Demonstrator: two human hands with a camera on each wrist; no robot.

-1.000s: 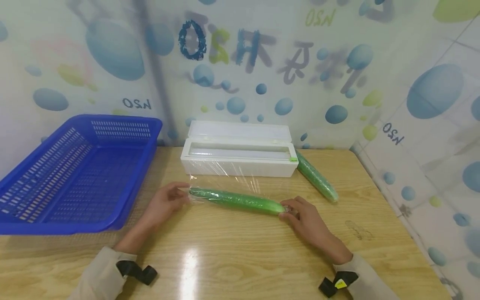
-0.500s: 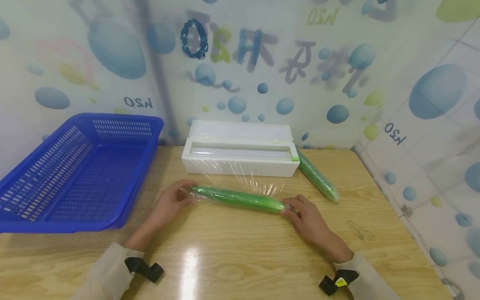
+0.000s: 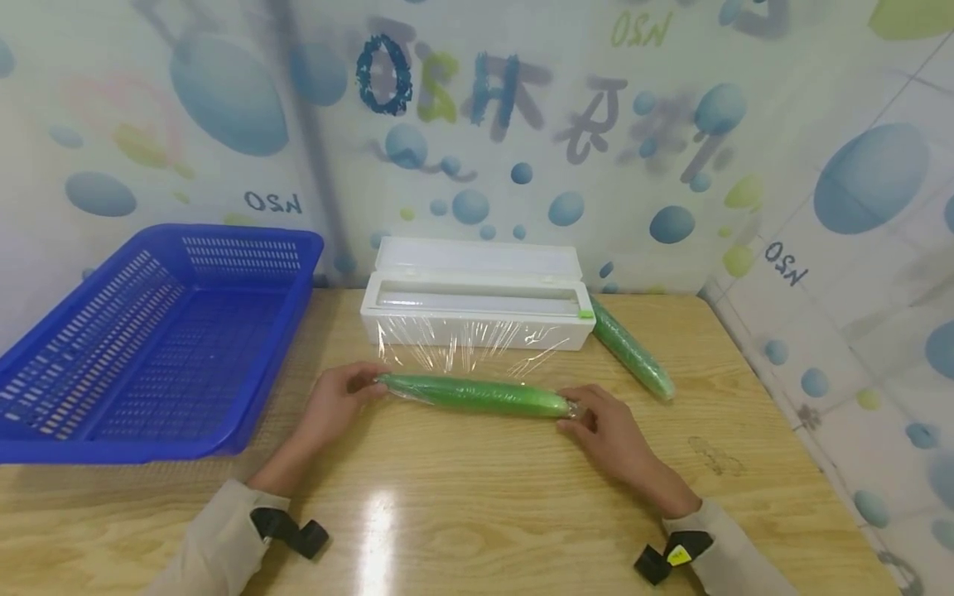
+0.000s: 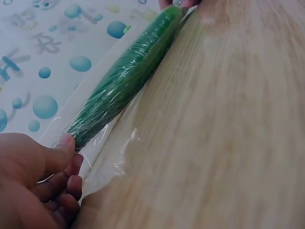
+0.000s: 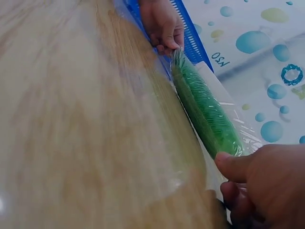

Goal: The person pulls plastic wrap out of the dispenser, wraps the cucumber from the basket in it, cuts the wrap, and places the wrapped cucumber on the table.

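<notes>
A long green cucumber (image 3: 477, 396), covered in clear cling film, lies crosswise between my two hands. My left hand (image 3: 339, 406) pinches its darker left end and the film there between thumb and fingers. At the paler right end, my right hand (image 3: 611, 434) pinches the gathered film and the tip. A creased sheet of cling film (image 3: 462, 352) stretches from the cucumber back to a white dispenser box (image 3: 477, 331), whose lid stands raised. In the left wrist view, the thumb presses on the end of the wrapped cucumber (image 4: 126, 76).
A blue perforated basket (image 3: 268, 372) stands at the left of the wooden table (image 3: 477, 513). Another film-wrapped cucumber (image 3: 633, 352) lies right of the dispenser box, its far end partly behind the box. A patterned wall (image 3: 477, 165) rises directly behind.
My left hand has shifted slightly right with the cucumber's left end. The cucumber has turned a little, and the creases in the film have shifted. My right hand has hardly moved.
</notes>
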